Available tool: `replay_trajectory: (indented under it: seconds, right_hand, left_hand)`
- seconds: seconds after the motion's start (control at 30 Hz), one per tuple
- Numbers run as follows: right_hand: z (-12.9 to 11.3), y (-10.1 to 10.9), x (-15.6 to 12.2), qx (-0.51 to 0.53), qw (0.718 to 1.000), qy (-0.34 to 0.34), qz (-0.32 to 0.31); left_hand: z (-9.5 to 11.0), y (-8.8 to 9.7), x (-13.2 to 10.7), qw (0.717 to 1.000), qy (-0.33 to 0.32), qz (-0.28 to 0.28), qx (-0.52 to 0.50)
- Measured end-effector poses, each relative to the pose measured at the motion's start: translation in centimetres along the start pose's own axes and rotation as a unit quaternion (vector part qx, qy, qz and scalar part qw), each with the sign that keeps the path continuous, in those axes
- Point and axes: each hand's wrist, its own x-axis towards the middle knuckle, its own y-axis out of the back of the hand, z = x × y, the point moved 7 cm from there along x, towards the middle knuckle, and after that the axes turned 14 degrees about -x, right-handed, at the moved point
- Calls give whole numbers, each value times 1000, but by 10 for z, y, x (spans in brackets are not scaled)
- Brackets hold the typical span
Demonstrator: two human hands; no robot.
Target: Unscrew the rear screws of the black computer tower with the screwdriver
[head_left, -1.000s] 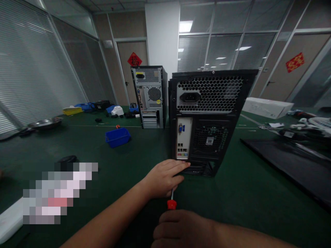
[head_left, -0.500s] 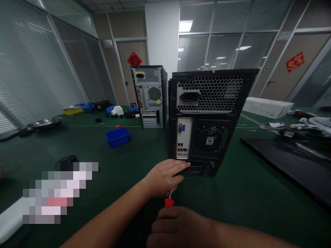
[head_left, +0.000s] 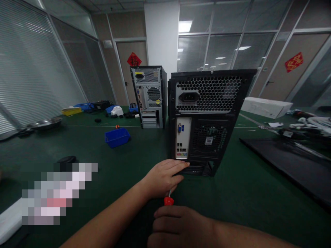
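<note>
A black computer tower [head_left: 219, 144] stands with its rear panel facing me. My right hand [head_left: 178, 225] is wrapped round the red handle of a screwdriver [head_left: 169, 200] in front of the tower. The metal shaft runs away from me and disappears under my left hand. My left hand [head_left: 162, 177] lies against the tower's lower rear, below the white port plate [head_left: 183, 137]. Its fingers are closed about the shaft, one of them reaching along the case. The screwdriver's tip is hidden behind these fingers.
A second tower [head_left: 150, 96] stands further back. Left of it is a blue bin [head_left: 117, 137]. A metal bowl [head_left: 45, 123] lies at the far left. A black side panel [head_left: 284, 165] and a white box [head_left: 266, 107] are on the right. A pixelated patch covers something at lower left.
My right hand and the screwdriver handle have shifted very slightly, with a small turn of the fist. The left hand keeps its place against the tower.
</note>
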Motion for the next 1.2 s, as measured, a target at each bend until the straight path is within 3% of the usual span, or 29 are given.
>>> replay_trajectory:
  seconds: [0.17, 0.33, 0.6, 0.77, 0.93, 1.1, 1.2]
  right_hand:
    - [-7, -22, -19, 19, 999, 25, -35]
    - [-12, -41, -35, 15, 991, 30, -127]
    - [-3, -1, -10, 9, 1000, -11, 3]
    - [-1, -2, -7, -21, 999, -9, -21]
    - [-1, -8, -10, 2, 999, -18, 35]
    - [-8, -26, -25, 1, 1000, 4, -25]
    - [-6, -24, -21, -10, 999, -1, -47]
  left_hand:
    - [-1, -2, 0, 1000, 6, -11, 3]
    - [-2, -3, -2, 1000, 6, -14, -6]
    - [0, 0, -1, 1000, 8, -14, -2]
    - [0, 0, -1, 1000, 0, -2, 4]
    - [-1, -2, -1, 1000, 3, -6, 0]
    - [-1, -2, -2, 1000, 2, -5, -6]
    - [-1, -2, -1, 1000, 5, -5, -6]
